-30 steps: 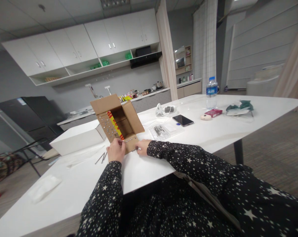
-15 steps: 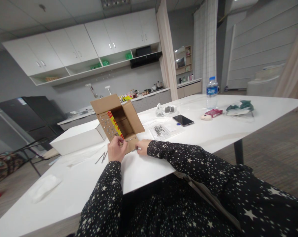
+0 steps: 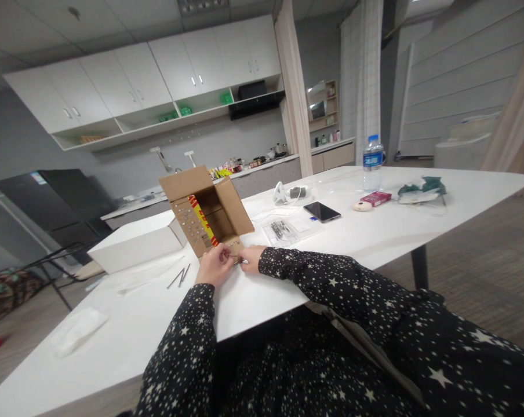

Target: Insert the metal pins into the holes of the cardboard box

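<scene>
My left hand (image 3: 215, 265) is closed in a pinch at the front of an open cardboard box (image 3: 240, 211). My right hand (image 3: 251, 259) is closed close beside it, low over the tabletop. A small thin metallic piece (image 3: 236, 260) shows between the fingertips of both hands, too small to name. The box's left flap carries a red-and-yellow strip (image 3: 202, 221) and several small pale dots. On the table to the left of my hands lie a few thin dark rods (image 3: 184, 275).
Left of the cardboard box is a white box (image 3: 135, 243). Rightward on the white table (image 3: 262, 298) are clear plastic packaging (image 3: 288, 230), a phone (image 3: 321, 211), a red packet (image 3: 377, 198), a water bottle (image 3: 373, 165) and a green item (image 3: 422, 188). Crumpled white material (image 3: 79, 333) lies front left.
My left hand has moved right and slightly down, away from the strip, to meet my right hand's fingertips. My right hand and the box stay almost still.
</scene>
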The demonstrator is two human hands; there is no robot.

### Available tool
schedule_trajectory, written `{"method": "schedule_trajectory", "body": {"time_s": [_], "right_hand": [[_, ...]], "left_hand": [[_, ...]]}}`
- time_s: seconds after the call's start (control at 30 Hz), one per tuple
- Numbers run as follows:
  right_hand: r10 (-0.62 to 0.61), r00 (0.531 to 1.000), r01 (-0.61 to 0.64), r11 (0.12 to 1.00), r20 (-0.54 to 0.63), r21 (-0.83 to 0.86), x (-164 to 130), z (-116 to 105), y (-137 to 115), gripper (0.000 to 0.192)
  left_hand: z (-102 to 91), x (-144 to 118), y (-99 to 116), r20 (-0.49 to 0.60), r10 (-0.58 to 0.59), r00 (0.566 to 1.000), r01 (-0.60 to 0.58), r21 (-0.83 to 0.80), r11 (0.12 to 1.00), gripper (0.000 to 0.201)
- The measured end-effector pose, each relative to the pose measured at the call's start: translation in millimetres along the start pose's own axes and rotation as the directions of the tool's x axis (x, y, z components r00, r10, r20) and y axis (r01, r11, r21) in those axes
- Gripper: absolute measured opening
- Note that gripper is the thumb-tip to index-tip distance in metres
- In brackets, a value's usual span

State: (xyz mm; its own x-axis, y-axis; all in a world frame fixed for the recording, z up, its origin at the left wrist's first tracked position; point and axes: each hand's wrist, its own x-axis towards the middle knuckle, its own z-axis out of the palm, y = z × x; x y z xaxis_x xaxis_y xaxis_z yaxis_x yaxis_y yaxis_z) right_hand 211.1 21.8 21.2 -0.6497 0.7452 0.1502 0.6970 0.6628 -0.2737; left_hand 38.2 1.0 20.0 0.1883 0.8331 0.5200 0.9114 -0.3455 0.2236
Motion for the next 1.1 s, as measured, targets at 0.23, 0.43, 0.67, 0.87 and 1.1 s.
{"method": "schedule_trajectory", "body": {"time_s": [0.23, 0.43, 0.67, 0.87, 1.1], "right_hand": [[-0.019, 1.000, 0.019, 1.000, -0.013, -0.005, -3.3, -2.6, -2.6, 0.034], [-0.065, 0.998, 0.065, 0.998, 0.001, -0.006, -1.6, -3.0, -1.3, 0.037], [-0.037, 0.999, 0.037, 0.999, 0.002, -0.004, -0.7, -1.1, -1.0, 0.037], [-0.057, 0.998, 0.057, 0.998, 0.002, -0.004, -2.1, -2.9, -1.2, 0.037], [0.002, 1.000, -0.002, 1.000, 0.003, 0.010, -2.2, -2.3, -1.8, 0.034]], "left_hand": [[-0.1, 0.6, 0.8, 0.061, 0.087, 0.994, -0.088, 0.026, 0.996, 0.012], [0.9, 0.6, -0.7, 0.108, 0.117, 0.987, -0.120, 0.028, 0.992, 0.016], [2.3, 1.2, -1.6, 0.151, 0.123, 0.981, -0.125, 0.006, 0.992, 0.019], [2.0, 1.0, -1.4, 0.144, 0.094, 0.985, -0.100, 0.038, 0.994, 0.019], [-0.6, 0.7, -2.4, -0.067, -0.145, 0.987, 0.155, 0.186, 0.970, 0.021]]}}
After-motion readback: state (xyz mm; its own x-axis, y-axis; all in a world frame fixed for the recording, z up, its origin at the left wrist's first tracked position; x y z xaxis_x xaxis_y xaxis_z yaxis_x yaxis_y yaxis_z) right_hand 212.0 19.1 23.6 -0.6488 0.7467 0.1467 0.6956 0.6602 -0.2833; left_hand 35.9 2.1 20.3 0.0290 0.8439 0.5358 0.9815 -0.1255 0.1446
